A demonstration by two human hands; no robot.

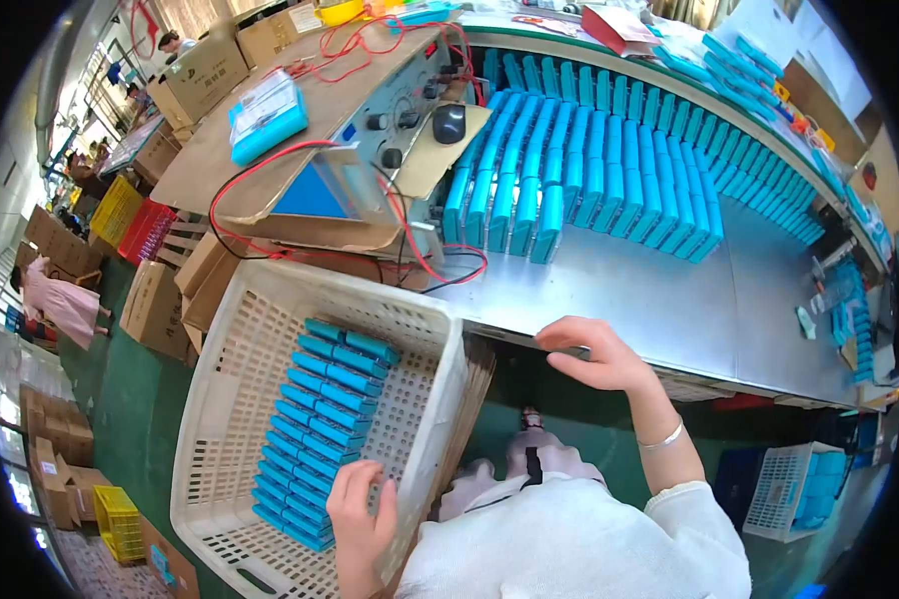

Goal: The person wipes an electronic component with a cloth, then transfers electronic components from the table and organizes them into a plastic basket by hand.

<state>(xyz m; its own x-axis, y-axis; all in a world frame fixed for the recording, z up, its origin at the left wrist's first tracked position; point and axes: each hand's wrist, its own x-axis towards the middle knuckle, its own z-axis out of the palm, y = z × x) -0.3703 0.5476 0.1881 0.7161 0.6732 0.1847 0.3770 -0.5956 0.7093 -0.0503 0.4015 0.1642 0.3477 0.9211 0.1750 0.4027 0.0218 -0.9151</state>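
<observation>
My left hand [362,514] is over the right side of a white plastic basket [215,439], beside the rows of blue blocks [315,434] lying in it. Its fingers are slightly bent with the thumb apart, and nothing shows in them. My right hand [594,351] hovers near the front edge of the metal bench [609,285], thumb and fingers spread with nothing between them. Past it stand long rows of upright blue blocks [579,165] on the bench. Their exact kind is unclear at this size.
An instrument with knobs [395,125] sits left of the rows, with red and black cables [232,215] trailing down. One blue pack [268,118] lies on the brown board [195,175]. Another white basket [777,494] stands at lower right. Cartons [155,309] and a person in pink [58,299] are at left.
</observation>
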